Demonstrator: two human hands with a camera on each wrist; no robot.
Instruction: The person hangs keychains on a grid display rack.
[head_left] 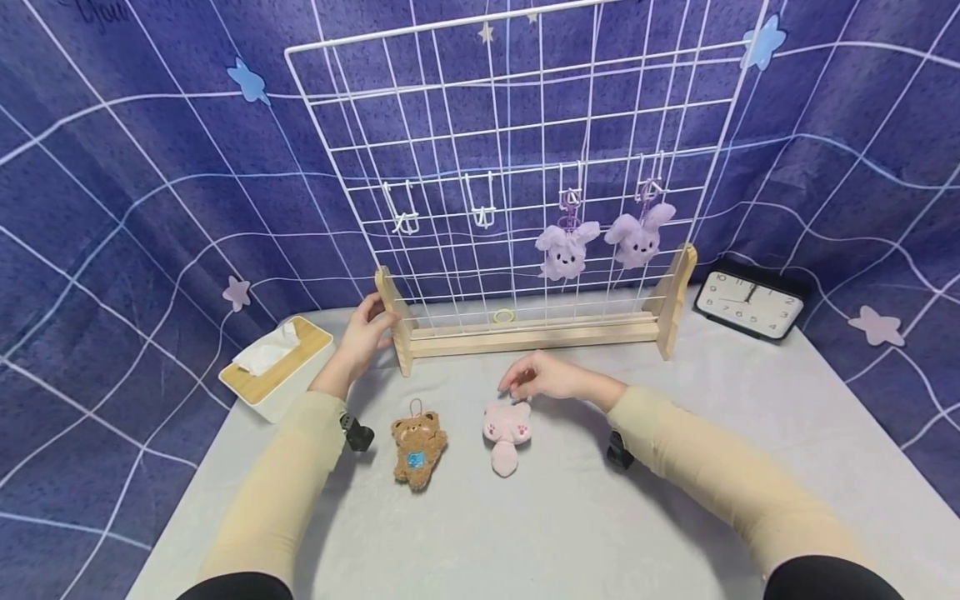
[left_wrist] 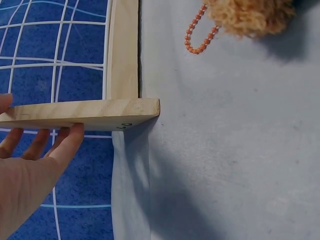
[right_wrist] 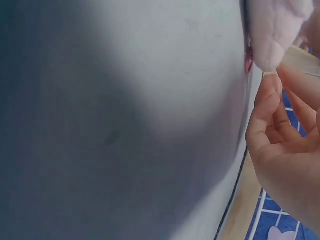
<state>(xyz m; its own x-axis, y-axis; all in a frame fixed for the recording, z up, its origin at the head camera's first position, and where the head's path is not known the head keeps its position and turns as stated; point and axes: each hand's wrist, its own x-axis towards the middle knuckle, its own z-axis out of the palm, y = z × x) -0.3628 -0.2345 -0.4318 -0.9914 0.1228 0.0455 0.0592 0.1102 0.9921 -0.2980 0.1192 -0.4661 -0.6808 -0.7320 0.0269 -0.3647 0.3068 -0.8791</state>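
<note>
A white wire grid rack (head_left: 517, 125) stands upright in a wooden base (head_left: 532, 340). My left hand (head_left: 365, 333) holds the base's left wooden end piece (left_wrist: 85, 111), thumb on one side and fingers on the other. My right hand (head_left: 543, 377) pinches the top edge of a pink plush keychain (head_left: 506, 433), which has paw prints and a tail-like lower part. In the right wrist view, thumb and fingertips (right_wrist: 269, 95) meet at the pink plush tip (right_wrist: 272, 45). A brown bear plush keychain (head_left: 418, 448) with a bead-chain loop (left_wrist: 192, 42) lies left of it.
Two purple bunny plush keychains (head_left: 566, 252) hang from hooks at the grid's right; two bare white hooks (head_left: 482, 215) hang at its left. A tissue box (head_left: 315, 337) stands far left, a clock (head_left: 750, 302) far right. A yellow ring (head_left: 504, 316) shows by the base.
</note>
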